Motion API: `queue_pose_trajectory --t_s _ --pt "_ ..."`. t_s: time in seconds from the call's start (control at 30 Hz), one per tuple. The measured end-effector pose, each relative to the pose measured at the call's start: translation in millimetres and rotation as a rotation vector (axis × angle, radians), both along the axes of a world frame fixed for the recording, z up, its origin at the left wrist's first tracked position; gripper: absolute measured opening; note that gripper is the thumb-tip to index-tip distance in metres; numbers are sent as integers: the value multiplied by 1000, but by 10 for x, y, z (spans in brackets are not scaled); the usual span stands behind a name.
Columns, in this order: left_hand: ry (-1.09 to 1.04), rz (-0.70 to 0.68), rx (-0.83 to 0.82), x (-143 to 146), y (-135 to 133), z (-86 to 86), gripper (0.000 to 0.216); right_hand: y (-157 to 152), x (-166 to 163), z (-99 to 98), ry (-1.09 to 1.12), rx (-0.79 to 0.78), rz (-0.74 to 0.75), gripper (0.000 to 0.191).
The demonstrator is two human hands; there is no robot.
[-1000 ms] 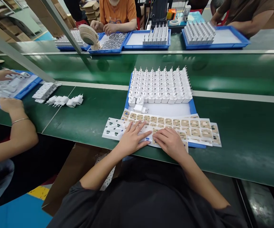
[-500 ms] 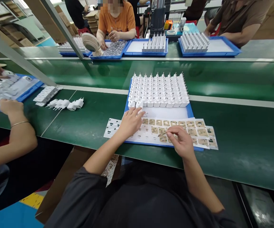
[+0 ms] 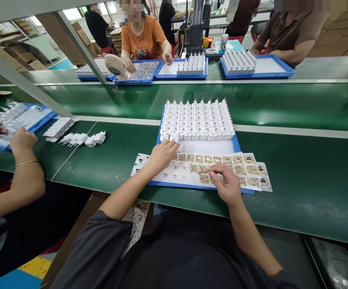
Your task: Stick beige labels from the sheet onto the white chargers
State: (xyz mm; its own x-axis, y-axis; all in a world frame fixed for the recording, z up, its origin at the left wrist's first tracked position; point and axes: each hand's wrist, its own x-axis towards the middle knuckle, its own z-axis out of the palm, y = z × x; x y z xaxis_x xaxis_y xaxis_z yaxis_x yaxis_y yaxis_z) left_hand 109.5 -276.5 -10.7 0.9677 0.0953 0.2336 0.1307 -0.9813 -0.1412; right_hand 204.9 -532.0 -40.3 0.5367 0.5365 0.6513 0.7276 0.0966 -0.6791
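A blue tray (image 3: 237, 143) lies on the green bench and holds rows of upright white plug adapters (image 3: 196, 119). Sheets of small tan stickers (image 3: 246, 170) overlap the tray's near edge. My left hand (image 3: 162, 154) has its fingers curled round a loose white adapter (image 3: 179, 149) at the tray's near left. My right hand (image 3: 226, 182) pinches a pair of tweezers (image 3: 203, 171) whose tip rests on a sticker sheet.
A green conveyor belt (image 3: 282, 104) runs behind the tray. Loose white adapters (image 3: 85, 138) lie to the left beside another person's arm (image 3: 20, 176) and blue tray (image 3: 44, 116). Across the belt, people sit at more blue trays (image 3: 282, 66) and a small fan (image 3: 115, 64).
Both hands lay flat on the sticker sheets; my left hand has reached up to the loose adapter in the tray, and my right hand has picked up tweezers over the stickers.
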Motion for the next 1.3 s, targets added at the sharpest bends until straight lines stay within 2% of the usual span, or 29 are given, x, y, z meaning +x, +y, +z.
queue_pose_trajectory --t_s 0.17,0.27,0.33,0.4,0.47,0.53,0.67,0.73,0.8,0.9,1.0,1.07,1.2,1.3 --pt "33 -20 37 -5 24 -18 54 13 -12 20 -22 -13 -6 10" --pt "50 -8 44 42 29 -2 55 7 -11 9 -16 -10 -17 10" --pt "42 0 9 62 43 30 50 6 -12 3 -16 -11 -27 10" --pt "0 15 -105 47 55 71 45 9 -13 1 -21 -11 -32 11" --pt "-89 24 -340 -9 44 108 35 14 -12 3 -31 -7 -36 10" --pt "-210 1 -718 -99 -18 123 26 17 -14 14 -42 5 -26 9" --pt "-392 -13 -1600 -285 -335 43 49 30 -85 89 23 42 77 11" --pt "-416 36 -1860 -342 -549 -29 54 50 -169 158 79 63 177 11" --pt "-438 59 -1976 -372 -743 -91 55 84 -270 229 115 77 286 11" --pt "-500 29 -2004 -395 -925 -144 48 143 -397 291 163 100 364 11" --pt "-524 -29 -1968 -440 -967 -169 39 180 -453 291 246 137 334 10" --pt "-484 -100 -1925 -491 -954 -181 41 189 -461 280 326 167 318 9" --pt "-393 -248 -1721 -588 -939 -211 57 206 -462 273 534 238 328 8" --pt "-443 -222 -1504 -609 -951 -231 59 233 -465 271 672 245 302 6"
